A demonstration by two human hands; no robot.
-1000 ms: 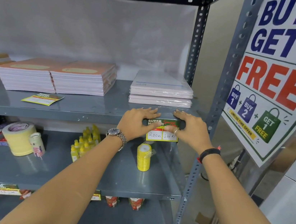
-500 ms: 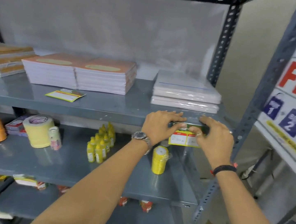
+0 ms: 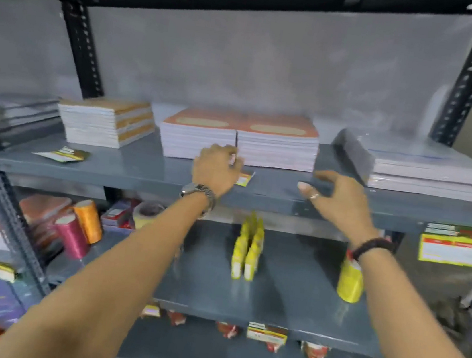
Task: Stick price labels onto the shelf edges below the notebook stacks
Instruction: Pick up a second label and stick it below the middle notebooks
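Left hand (image 3: 216,167) sits on a loose yellow-edged price label (image 3: 245,178) lying on the grey metal shelf (image 3: 139,170), right in front of the orange-covered notebook stacks (image 3: 240,137); can't tell if it's actually gripping it. Right hand (image 3: 339,197) hovers at 3 o'clock of it, fingers spread, empty. Another yellow price label (image 3: 455,245) is stuck on the shelf edge at far 3 o'clock, under the plastic-wrapped white notebooks (image 3: 428,168).

Motion blur smears the whole view. The left hand (image 3: 216,170) covers most of a label (image 3: 243,179) lying on the shelf (image 3: 145,171), so its grip cannot be judged. Print on the stuck price label (image 3: 455,245) is unreadable. The dark stack (image 3: 12,116) runs off the left edge.
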